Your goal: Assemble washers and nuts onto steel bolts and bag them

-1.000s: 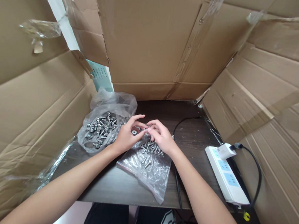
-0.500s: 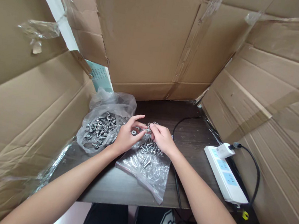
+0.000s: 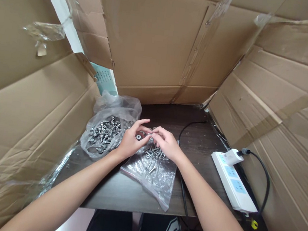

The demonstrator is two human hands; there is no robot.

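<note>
My left hand [image 3: 133, 137] is closed in a pinch, thumb and index finger meeting on a small metal bolt [image 3: 150, 134] that the fingers largely cover. My right hand [image 3: 166, 143] pinches the same bolt from the other side, fingertips touching those of the left. Just below lies a clear plastic bag [image 3: 146, 180] with several loose bolts [image 3: 153, 154] on it. A flat washer [image 3: 138, 137] shows beneath my left hand. Other small parts behind the fingertips are mostly hidden.
An open plastic bag [image 3: 89, 149] full of assembled bolts [image 3: 107, 132] stands at the left. On the right, a white power strip [image 3: 233, 185] carries a plugged-in adapter [image 3: 233, 156]. A black cable [image 3: 190, 125] crosses the dark table [image 3: 102, 195]. Cardboard walls [image 3: 162, 45] enclose it.
My right hand's fingers have shifted slightly and now cover more of the bolt. My left hand keeps its pinch. The whole view has moved a little.
</note>
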